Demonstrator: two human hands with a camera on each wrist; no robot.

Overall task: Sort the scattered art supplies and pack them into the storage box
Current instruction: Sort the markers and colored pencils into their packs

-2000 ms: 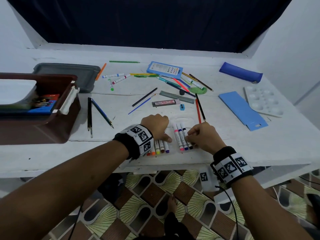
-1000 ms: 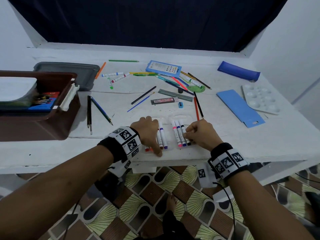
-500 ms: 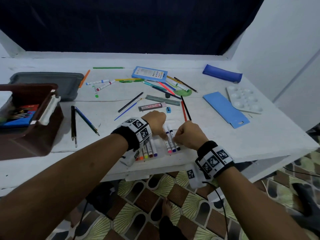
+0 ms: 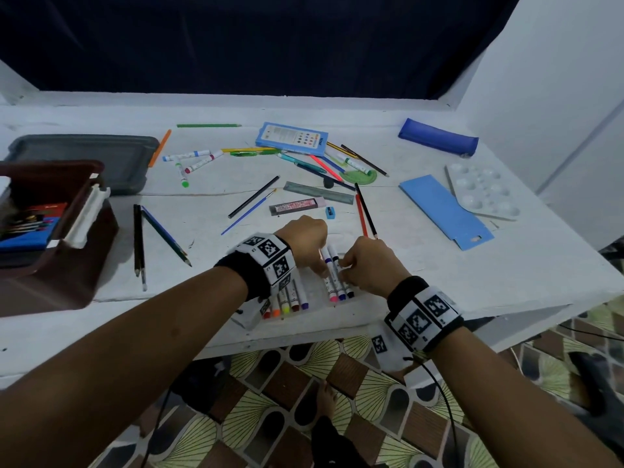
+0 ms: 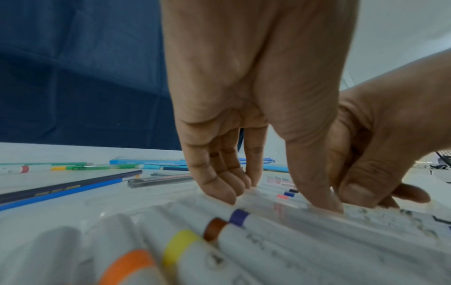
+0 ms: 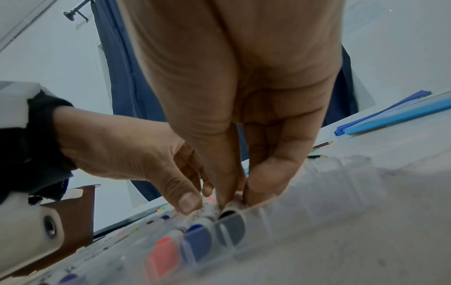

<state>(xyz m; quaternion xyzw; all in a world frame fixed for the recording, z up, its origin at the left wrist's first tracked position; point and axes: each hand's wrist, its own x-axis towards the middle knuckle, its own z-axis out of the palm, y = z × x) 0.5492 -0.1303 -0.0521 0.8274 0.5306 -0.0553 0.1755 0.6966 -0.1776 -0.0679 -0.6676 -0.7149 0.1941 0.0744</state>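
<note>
Both hands (image 4: 337, 255) pinching markers (image 4: 336, 282), clear tray (image 4: 317, 300)

- table (image 4: 439, 282): white painted top, matt, rough
- marker tray (image 5: 151, 200): clear glossy plastic
- markers (image 4: 332, 275): smooth white plastic barrels
- storage box (image 4: 57, 282): brown plastic, smooth
- paint palette (image 4: 486, 192): white glossy plastic
- pencil pouch (image 4: 437, 136): blue, looks cloth
- backdrop (image 4: 236, 45): dark cloth, matt

storage box (image 4: 50, 238) cut off at left edge, left hand (image 4: 305, 239) covering marker tops, marker print blurred
</note>
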